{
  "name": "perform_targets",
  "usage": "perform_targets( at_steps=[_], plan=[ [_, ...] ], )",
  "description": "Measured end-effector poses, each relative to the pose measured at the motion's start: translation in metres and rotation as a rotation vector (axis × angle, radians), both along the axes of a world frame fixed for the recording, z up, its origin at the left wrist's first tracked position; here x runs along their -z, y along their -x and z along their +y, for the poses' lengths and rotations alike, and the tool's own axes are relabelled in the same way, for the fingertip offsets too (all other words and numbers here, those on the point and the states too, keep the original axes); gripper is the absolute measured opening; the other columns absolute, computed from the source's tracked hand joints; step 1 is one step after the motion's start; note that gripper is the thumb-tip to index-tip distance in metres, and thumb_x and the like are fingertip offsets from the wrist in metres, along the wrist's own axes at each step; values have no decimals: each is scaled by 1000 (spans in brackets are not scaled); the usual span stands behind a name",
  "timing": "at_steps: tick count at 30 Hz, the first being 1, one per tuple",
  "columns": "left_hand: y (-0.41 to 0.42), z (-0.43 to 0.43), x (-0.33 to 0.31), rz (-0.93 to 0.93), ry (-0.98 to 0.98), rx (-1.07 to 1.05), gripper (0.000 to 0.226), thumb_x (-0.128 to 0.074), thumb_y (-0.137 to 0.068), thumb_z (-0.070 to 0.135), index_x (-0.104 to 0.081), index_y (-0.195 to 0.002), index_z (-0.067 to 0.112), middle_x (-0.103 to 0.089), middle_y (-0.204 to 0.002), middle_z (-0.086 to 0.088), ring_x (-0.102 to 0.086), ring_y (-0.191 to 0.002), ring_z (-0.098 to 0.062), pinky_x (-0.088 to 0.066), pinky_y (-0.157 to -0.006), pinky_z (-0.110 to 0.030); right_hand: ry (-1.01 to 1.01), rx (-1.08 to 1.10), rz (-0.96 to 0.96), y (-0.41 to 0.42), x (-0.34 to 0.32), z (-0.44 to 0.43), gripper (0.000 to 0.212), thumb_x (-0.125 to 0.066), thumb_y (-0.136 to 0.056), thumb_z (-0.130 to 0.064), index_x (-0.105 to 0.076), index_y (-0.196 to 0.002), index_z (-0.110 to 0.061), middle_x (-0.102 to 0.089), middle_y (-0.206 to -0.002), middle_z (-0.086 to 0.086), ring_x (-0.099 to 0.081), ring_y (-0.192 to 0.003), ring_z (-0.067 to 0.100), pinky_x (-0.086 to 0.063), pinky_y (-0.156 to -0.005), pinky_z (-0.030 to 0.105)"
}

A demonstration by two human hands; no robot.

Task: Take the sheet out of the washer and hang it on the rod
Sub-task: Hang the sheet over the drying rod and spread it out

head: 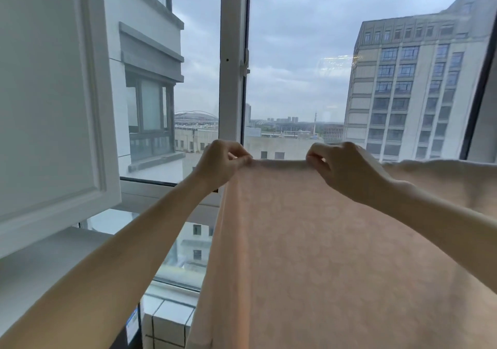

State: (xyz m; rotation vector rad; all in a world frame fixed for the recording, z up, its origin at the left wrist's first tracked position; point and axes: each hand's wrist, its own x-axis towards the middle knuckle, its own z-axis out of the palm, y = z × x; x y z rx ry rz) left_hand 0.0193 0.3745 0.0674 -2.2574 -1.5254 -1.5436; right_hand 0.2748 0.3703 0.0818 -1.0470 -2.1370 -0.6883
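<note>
Fingers (240, 158) of the left hand (223, 163) and right hand (345, 172) pinch the top fold of a pale peach patterned cloth sheet (309, 241), held taut between them in front of the white upright window post (232, 52); the sheet drapes down, mostly right of the post.

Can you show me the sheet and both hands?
sheet (309, 241): head view, middle of the hanging pink cloth.
left hand (223, 161): head view, middle of the hand.
right hand (347, 171): head view, middle of the hand.
</note>
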Motion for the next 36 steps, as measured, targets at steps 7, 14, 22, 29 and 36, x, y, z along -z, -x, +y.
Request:
perform_targets(
  at_steps=[7,14,22,29,36],
  plan=[
    [2,1,4,-45,-102,-78,5,-64,-91,14,-66,-87,15,-61,-76,8,-54,-70,2,-37,-58,-10,-58,-44,-7,11,0,8,19,-48,-99,-27,-58,-87,-16,-65,-77,-1,-58,-61,21,-50,-59,34],
    [-1,0,14,243,-198,-193,14,-57,-93,13,-69,-99,15,-70,-100,-1,-62,-93,-16,-52,-85,-34,-15,-43,-24,6,3,11,23,-40,-100,-31,-54,-90,-16,-63,-74,-1,-58,-59,23,-51,-60,35],
    [-78,-3,34,570,-345,-37,49,-51,-97,27,-41,-144,17,-53,-138,-2,-50,-123,-22,-37,-108,-40,-86,38,-82,-26,4,-4,27,-39,-100,-31,-59,-94,-15,-67,-83,1,-63,-71,24,-52,-67,38],
    [-102,20,46,423,-505,-131,39,-37,-97,36,-59,-125,19,-65,-107,4,-58,-90,-22,-47,-83,-38,-100,148,-36,-88,14,-18,33,-35,-99,-36,-63,-101,-19,-68,-88,-7,-61,-82,15,-50,-78,37],
    [-117,30,50,155,-583,-124,27,-48,-99,31,-71,-103,18,-69,-91,8,-59,-82,-20,-40,-82,-35,-84,82,97,-138,13,-24,29,-49,-93,-39,-69,-101,-19,-69,-90,-11,-59,-92,12,-50,-79,32]
  ],
)
